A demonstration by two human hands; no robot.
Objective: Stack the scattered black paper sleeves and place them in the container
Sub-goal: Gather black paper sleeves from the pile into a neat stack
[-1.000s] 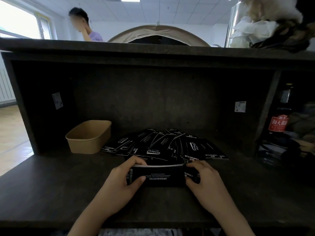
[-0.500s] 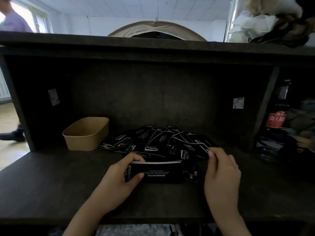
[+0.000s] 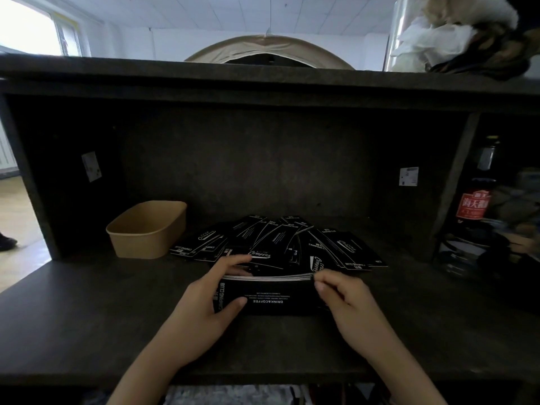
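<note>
A stack of black paper sleeves (image 3: 274,296) with white print stands on its long edge on the dark shelf. My left hand (image 3: 204,305) grips its left end, thumb on the near face and fingers over the far side. My right hand (image 3: 344,302) is at its right end, with curled fingers pinching the top right corner. Behind the stack, several loose black sleeves (image 3: 280,244) lie fanned out flat. The tan paper container (image 3: 146,229) sits to the back left, apart from the sleeves, and looks empty.
The dark shelf (image 3: 87,317) is closed in by a back wall, side walls and a board overhead. In the right compartment stands a dark bottle with a red label (image 3: 473,206) amid clutter. Bare shelf surface lies left and right of my hands.
My right hand, which had reached up to a loose sleeve on the right, has come back to the stack's right end. My left hand kept its grip on the stack.
</note>
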